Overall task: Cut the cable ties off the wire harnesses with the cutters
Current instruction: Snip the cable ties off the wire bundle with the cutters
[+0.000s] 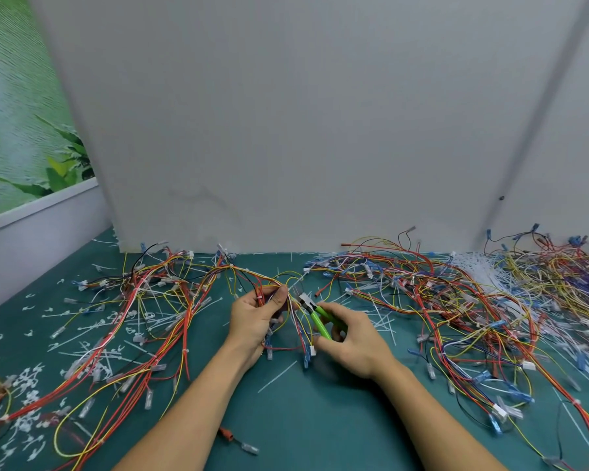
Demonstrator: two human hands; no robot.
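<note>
My left hand (255, 317) grips a bundle of red, yellow and white wires, a wire harness (238, 273), just above the green table. My right hand (351, 338) holds the green-handled cutters (315, 316) by their handles. The metal jaws point up and left, right beside the wires at my left thumb. Whether a cable tie sits in the jaws is too small to tell. More wires of this harness hang down between my hands, ending in blue and white connectors (308, 355).
Harnesses (143, 300) sprawl over the left of the green table (286, 419), among cut white ties (31, 375). A bigger tangle (456, 300) and loose white ties (473, 263) fill the right. A grey wall (303, 130) stands close behind.
</note>
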